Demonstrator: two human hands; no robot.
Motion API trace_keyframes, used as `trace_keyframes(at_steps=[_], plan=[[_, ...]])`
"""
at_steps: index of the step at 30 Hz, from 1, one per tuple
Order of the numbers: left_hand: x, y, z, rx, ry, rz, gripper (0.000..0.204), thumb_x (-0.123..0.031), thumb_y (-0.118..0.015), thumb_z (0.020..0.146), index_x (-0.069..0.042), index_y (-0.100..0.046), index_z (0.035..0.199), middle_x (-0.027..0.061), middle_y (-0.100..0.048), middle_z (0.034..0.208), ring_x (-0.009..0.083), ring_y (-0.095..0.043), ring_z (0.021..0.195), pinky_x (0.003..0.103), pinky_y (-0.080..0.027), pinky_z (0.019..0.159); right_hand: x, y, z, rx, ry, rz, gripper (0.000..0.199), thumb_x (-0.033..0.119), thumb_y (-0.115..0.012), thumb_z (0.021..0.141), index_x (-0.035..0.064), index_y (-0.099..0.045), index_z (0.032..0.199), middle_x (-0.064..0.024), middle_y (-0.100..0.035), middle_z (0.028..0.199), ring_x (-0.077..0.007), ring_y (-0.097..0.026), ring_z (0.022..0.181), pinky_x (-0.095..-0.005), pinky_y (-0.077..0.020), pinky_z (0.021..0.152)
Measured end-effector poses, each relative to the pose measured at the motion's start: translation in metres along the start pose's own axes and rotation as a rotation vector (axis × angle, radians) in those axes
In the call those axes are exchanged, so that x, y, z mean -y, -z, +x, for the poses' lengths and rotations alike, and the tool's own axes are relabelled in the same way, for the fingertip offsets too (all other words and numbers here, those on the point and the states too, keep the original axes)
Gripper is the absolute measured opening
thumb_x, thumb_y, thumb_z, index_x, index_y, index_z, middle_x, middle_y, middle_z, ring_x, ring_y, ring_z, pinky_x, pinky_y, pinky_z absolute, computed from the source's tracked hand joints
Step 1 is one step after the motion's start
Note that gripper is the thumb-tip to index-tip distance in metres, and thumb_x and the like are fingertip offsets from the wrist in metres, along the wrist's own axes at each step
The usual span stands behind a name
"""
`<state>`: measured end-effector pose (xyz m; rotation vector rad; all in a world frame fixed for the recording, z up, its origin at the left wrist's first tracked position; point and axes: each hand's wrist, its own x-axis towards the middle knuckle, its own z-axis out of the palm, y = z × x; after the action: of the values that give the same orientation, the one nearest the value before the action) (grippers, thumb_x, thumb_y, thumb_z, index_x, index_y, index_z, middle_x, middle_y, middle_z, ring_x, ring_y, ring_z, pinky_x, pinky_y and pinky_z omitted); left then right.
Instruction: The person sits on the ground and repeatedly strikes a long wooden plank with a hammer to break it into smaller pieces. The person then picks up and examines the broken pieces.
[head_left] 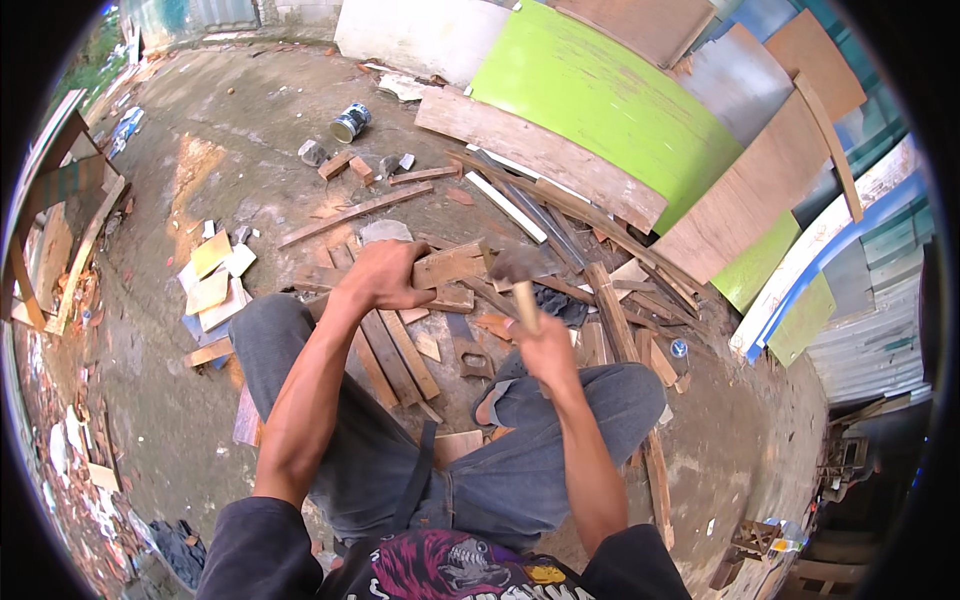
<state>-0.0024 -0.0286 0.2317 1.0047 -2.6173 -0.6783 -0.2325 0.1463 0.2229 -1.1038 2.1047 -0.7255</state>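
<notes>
My left hand (385, 275) is closed around the left end of a short wooden block (450, 264), which rests over other wood pieces in front of me. My right hand (546, 348) grips a hammer (527, 305) by its pale wooden handle. The hammer's head is smeared by motion and hangs just right of the block's right end. Between my legs lie several wooden strips (390, 352) side by side. A handsaw (472, 360) with a wooden handle lies beside them, near my foot. Whether a nail is in the block cannot be made out.
Loose timber (625, 310) is piled to the right. Wood offcuts (210, 285) lie at the left. Farther off are a paint can (350, 122), stones (313, 152) and brick-like blocks (337, 165). A green board (600, 95) and plywood sheets lean at the back right.
</notes>
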Motion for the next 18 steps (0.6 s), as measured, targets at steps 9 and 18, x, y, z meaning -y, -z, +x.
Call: trace_keyframes(at_steps=[9, 18], plan=[[-0.004, 0.005, -0.006, 0.037, 0.033, 0.018, 0.058, -0.040, -0.073, 0.063, 0.000, -0.067, 0.105, 0.0243, -0.069, 0.082, 0.0418, -0.067, 0.081, 0.047, -0.053, 0.075, 0.014, -0.025, -0.018, -0.432, 0.295, 0.319, 0.032, 0.025, -0.067, 0.094, 0.0037, -0.055, 0.073, 0.0008, -0.050, 0.054, -0.0085, -0.046, 0.042, -0.0279, -0.0355, 0.039], [0.002, -0.006, 0.008, 0.034, 0.009, 0.009, 0.057, -0.040, -0.072, 0.062, -0.001, -0.067, 0.103, 0.0248, -0.068, 0.081, 0.0421, -0.067, 0.079, 0.048, -0.053, 0.075, 0.016, -0.017, -0.017, -0.474, 0.648, -0.105, 0.021, 0.016, -0.067, 0.089, -0.0048, -0.067, 0.095, -0.0227, -0.066, 0.074, -0.0357, -0.067, 0.066, -0.0402, -0.0510, 0.058]])
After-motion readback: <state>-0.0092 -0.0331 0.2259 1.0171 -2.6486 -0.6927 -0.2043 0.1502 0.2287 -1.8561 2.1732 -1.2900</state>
